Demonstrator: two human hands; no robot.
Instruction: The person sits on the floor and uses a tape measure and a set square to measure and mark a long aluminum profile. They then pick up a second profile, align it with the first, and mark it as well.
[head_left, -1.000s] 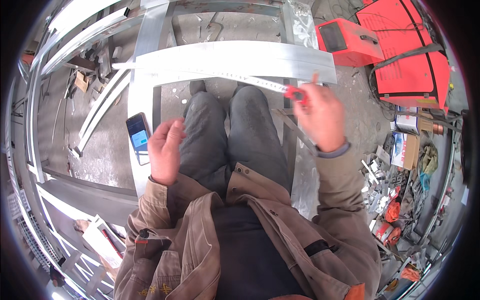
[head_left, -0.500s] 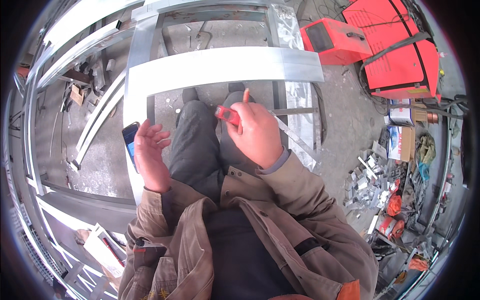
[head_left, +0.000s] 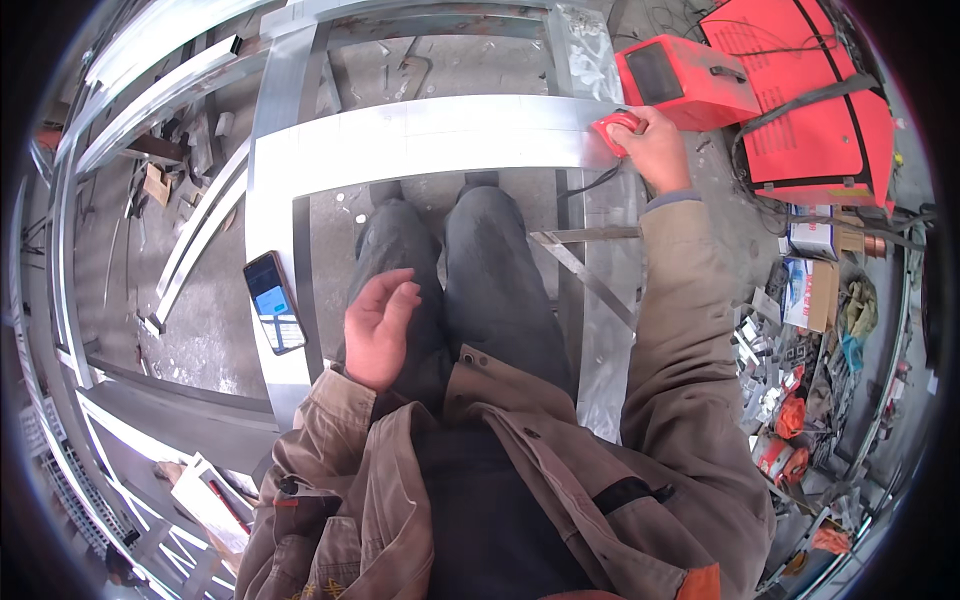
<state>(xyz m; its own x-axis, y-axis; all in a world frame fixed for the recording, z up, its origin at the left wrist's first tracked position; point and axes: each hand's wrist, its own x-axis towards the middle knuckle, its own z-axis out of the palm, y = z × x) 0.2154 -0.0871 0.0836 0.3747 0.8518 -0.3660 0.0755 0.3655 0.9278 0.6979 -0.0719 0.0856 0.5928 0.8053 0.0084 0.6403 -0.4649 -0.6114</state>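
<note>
My right hand (head_left: 660,148) is stretched out to the right end of the silvery metal crossbar (head_left: 430,145) and grips a small red tape measure (head_left: 616,130) resting on it. My left hand (head_left: 380,325) hovers over my left thigh, fingers loosely curled and apart, holding nothing. A phone (head_left: 274,302) with a lit screen lies on the frame's left upright (head_left: 272,240), just left of that hand. My grey-trousered legs (head_left: 470,270) pass under the crossbar.
A red box-shaped machine (head_left: 685,80) and a larger red case (head_left: 815,110) stand at the upper right. Cartons, tools and orange items (head_left: 800,330) litter the floor on the right. More metal bars (head_left: 190,240) lie on the left.
My right hand has gone from in front of my chest out to the crossbar's right end with the tape measure. My left hand dropped away from the phone toward my thigh.
</note>
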